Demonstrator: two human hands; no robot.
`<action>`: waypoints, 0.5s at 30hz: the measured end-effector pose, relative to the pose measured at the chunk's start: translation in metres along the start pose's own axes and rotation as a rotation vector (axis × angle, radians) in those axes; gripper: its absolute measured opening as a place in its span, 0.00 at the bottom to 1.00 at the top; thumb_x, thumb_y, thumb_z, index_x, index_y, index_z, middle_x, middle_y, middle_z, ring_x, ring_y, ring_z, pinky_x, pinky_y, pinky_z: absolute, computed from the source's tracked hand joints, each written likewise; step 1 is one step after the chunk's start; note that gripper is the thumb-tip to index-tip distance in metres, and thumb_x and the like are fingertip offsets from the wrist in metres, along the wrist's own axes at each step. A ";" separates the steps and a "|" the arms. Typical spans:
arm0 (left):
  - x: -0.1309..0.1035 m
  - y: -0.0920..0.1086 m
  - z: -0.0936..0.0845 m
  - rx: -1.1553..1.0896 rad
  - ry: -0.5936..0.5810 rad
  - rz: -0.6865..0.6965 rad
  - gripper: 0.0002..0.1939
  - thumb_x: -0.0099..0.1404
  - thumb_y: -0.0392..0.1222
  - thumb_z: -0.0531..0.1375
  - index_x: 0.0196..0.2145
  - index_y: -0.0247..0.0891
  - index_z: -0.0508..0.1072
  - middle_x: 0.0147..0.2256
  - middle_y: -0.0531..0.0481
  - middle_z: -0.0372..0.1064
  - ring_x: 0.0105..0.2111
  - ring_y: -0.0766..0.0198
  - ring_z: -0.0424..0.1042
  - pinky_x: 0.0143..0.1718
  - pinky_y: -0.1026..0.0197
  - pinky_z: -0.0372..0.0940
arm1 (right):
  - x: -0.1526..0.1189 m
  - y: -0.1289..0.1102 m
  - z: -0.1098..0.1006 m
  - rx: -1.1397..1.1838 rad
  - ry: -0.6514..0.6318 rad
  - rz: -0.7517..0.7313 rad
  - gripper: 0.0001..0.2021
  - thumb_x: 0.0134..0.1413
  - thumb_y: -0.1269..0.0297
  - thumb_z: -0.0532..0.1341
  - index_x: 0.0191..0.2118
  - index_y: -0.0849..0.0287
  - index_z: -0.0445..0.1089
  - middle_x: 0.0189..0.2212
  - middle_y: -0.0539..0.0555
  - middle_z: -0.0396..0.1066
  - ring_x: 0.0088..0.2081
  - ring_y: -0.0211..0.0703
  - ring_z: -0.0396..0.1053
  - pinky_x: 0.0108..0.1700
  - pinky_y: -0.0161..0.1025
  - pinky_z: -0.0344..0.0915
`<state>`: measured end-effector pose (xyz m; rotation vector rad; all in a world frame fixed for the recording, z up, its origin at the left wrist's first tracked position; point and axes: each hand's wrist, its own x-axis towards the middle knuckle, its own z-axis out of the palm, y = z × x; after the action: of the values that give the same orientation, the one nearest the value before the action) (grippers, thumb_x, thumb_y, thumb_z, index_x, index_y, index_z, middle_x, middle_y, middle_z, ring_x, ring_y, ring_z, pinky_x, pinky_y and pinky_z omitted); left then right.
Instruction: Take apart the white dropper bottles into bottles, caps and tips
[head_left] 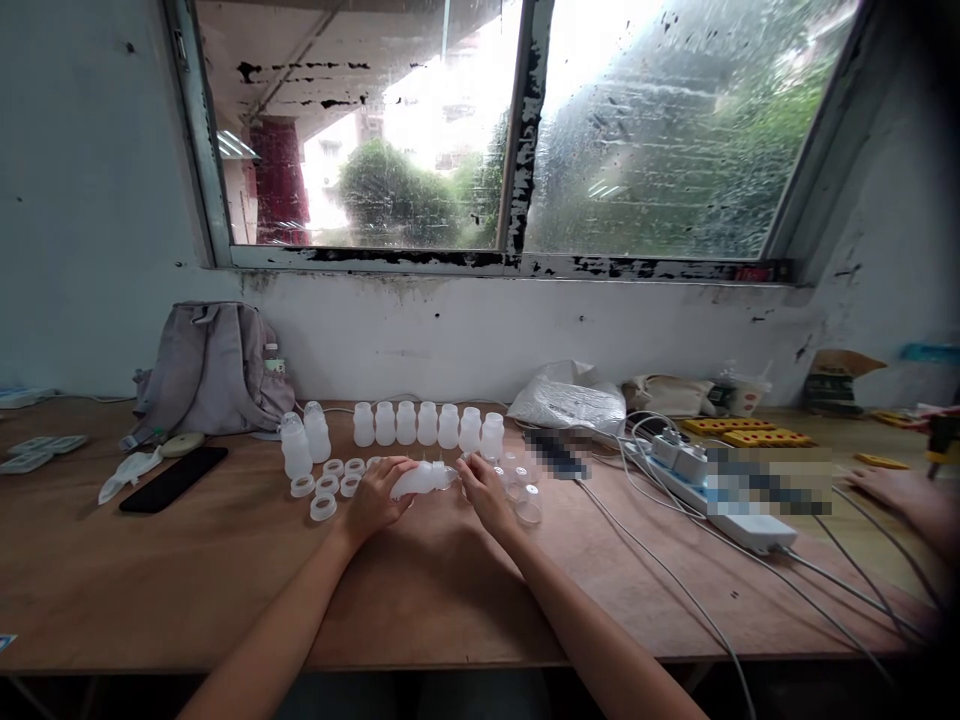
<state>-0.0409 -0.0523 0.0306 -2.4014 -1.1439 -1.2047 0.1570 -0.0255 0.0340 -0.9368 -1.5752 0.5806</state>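
My left hand (381, 492) is wrapped round a frosted white baby bottle (414, 481), which lies on its side in the air with its top pointing right. At that top end, the fingers of my right hand (482, 488) close on a clear cap (448, 476); they partly hide it. Behind my hands stands a row of several bottles without caps (406, 423). To the left are two capped bottles (297, 446), and in front of them several white collar rings (324, 507). Several clear caps (529, 505) rest just right of my right hand.
Left on the table lie a black phone (174, 479) and a grey backpack (214, 365). A clear plastic bag (574, 400) sits by the wall. To the right are a white power strip (750, 525), trailing cables, yellow blocks (765, 438) and another person's hand (881, 490).
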 end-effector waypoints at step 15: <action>0.005 0.020 0.006 -0.542 -0.115 -0.396 0.17 0.57 0.48 0.54 0.43 0.37 0.68 0.38 0.48 0.70 0.36 0.59 0.69 0.36 0.59 0.65 | 0.001 -0.021 -0.003 0.575 -0.336 0.186 0.17 0.45 0.54 0.58 0.38 0.60 0.69 0.30 0.56 0.69 0.31 0.41 0.66 0.36 0.38 0.63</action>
<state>-0.0210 -0.0604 0.0330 -2.7351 -1.5487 -1.7027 0.1546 -0.0368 0.0514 -0.5643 -1.4880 1.2963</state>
